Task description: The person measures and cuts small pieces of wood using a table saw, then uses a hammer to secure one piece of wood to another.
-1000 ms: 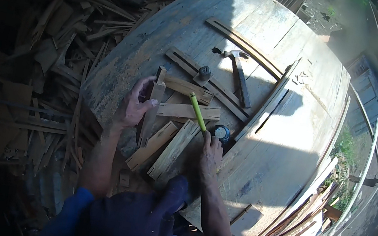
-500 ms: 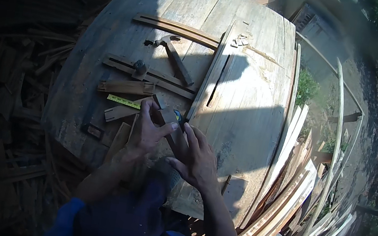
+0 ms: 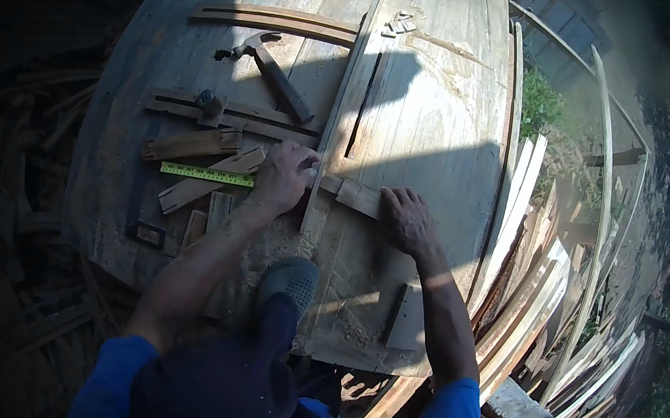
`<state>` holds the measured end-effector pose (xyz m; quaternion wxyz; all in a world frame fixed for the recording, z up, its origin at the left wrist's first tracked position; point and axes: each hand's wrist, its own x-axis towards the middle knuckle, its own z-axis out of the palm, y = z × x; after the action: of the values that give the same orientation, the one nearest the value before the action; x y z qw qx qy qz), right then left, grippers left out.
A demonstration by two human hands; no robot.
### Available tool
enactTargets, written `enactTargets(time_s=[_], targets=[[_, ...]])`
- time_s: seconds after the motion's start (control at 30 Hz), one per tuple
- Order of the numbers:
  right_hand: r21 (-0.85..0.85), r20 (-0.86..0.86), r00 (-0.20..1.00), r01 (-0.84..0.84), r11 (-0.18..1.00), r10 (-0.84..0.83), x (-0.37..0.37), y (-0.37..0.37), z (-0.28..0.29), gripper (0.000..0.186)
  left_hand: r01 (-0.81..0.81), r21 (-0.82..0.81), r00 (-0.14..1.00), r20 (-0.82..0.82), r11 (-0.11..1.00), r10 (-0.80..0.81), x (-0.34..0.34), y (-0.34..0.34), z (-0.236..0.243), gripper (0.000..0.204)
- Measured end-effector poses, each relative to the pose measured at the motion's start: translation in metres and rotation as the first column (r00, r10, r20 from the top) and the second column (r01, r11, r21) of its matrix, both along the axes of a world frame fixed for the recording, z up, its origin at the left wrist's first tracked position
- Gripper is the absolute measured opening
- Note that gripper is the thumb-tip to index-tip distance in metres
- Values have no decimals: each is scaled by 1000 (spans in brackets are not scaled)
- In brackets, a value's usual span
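My left hand [image 3: 282, 177] is closed at the edge of a long wooden rail [image 3: 337, 121], fingers bent. A yellow tape measure blade [image 3: 208, 174] runs leftward from under this hand; its case is mostly hidden by the hand. My right hand [image 3: 409, 223] grips the right end of a short wooden block [image 3: 360, 198], which lies on the bench against the rail's right side. Its thumb is hidden. Left of my left hand, two short cut wood pieces, one a slotted piece [image 3: 211, 181], the other a darker piece [image 3: 192, 144], lie near the blade.
A claw hammer [image 3: 277, 75] rests on the wooden bench [image 3: 440, 165] beyond my left hand. Slotted battens [image 3: 278, 21] meet the rail. Small offcuts [image 3: 399, 25] lie farther off. My shoe [image 3: 288, 281] is on the bench's near part. Stacked planks [image 3: 527, 303] lean along the right side.
My hands have moved apart. The wood block, earlier held up between them, is now down on the bench by the rail under my right hand. The view has shifted too.
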<state>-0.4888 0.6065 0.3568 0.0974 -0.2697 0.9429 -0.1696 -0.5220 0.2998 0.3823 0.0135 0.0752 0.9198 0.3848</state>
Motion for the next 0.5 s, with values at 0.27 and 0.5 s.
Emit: enactTargets(time_s=[0.27, 0.5], targets=[[-87, -255, 960, 98, 991, -117, -13, -24, -21, 58, 171, -105, 985, 18, 980, -170, -14, 16, -20, 49], [-10, -280, 953, 120, 993, -118, -45, -20, -26, 59, -21, 82, 989, 149, 996, 9, -33, 17, -34, 41]])
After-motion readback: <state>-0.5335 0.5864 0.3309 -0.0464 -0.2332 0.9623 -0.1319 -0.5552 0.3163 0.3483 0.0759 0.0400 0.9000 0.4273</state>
